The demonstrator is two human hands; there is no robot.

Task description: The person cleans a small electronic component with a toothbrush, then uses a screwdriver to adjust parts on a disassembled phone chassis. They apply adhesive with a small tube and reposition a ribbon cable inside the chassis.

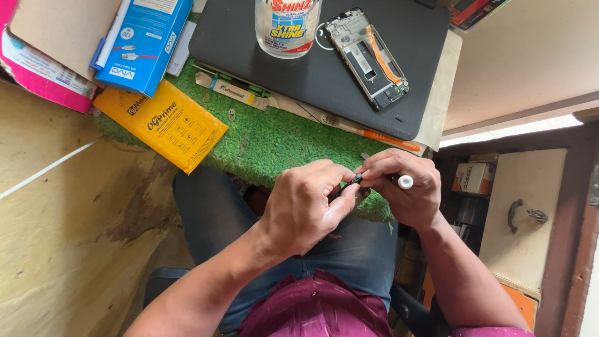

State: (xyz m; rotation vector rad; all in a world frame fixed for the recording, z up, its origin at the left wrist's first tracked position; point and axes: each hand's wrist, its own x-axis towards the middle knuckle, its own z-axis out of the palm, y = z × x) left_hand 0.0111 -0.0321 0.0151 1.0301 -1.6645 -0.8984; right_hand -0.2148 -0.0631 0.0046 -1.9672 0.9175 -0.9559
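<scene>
black and tiny, a small part (355, 180) sits pinched between the fingertips of both hands, just past the near edge of the green turf mat (274, 140). i see my left hand (309, 203) curled nearly closed, thumb and forefinger nipping the part. my right hand (402, 187) is closed on it from the other side and also holds a tool with a white round cap (405, 181). on the mat's far side lies a dark laptop (312, 68), carrying an opened phone frame (369, 56) and a clear jar (287, 28). at the mat's left edge rests a yellow padded envelope (165, 122), with a blue box (146, 40) beyond it.
</scene>
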